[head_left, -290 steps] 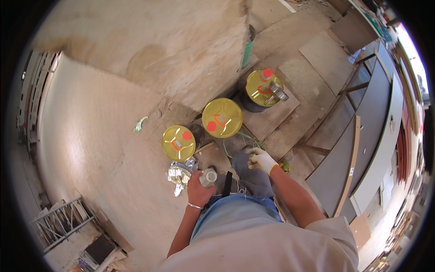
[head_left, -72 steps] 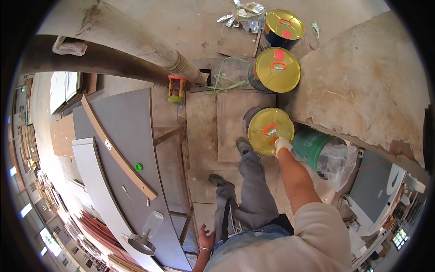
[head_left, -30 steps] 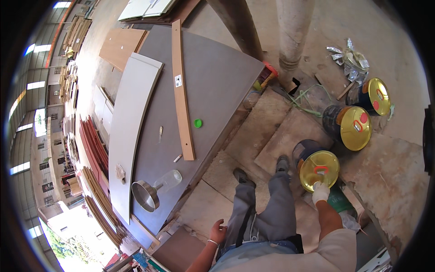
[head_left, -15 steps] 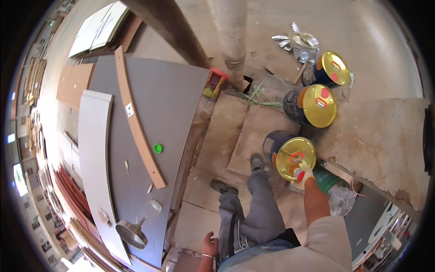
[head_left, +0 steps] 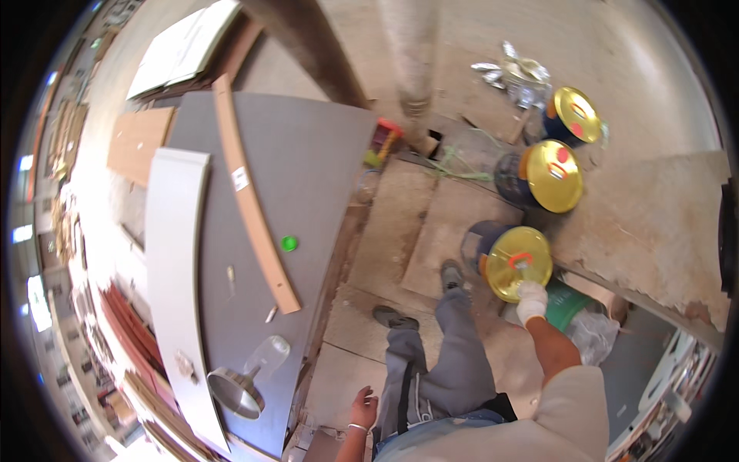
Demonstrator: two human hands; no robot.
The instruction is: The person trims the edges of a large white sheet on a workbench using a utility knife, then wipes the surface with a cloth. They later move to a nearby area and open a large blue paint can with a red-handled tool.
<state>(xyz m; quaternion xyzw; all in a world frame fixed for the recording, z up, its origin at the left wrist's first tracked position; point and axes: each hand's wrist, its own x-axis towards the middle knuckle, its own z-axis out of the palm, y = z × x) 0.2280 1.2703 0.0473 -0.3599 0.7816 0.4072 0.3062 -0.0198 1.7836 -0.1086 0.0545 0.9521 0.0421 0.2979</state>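
My right hand (head_left: 531,299), in a whitish glove, is over the near edge of a gold lid (head_left: 508,281) on the nearest dark drum (head_left: 479,245). Its fingers look closed around something at the lid that they cover. An orange-red handle (head_left: 521,259) shows just beyond the fingertips. My left hand (head_left: 364,406), bare with a white band at the wrist, hangs by my left thigh. Its fingers are loosely bent and apart, holding nothing. Two more drums with gold lids, a middle one (head_left: 556,177) and a far one (head_left: 576,115), stand beyond; the middle one has a red cap.
At left, a grey-topped table (head_left: 308,154) carries a curved wooden strip (head_left: 250,204), a pale panel (head_left: 173,269), a green cap (head_left: 289,243), a metal funnel (head_left: 235,393) and a clear bottle (head_left: 269,353). Posts (head_left: 408,54) rise ahead. A green bucket (head_left: 566,300) lies beside the nearest drum.
My right hand now covers the lid's near edge, where a red cap showed at its fingers before. The whole view has shifted slightly; my left hand stays by my thigh.
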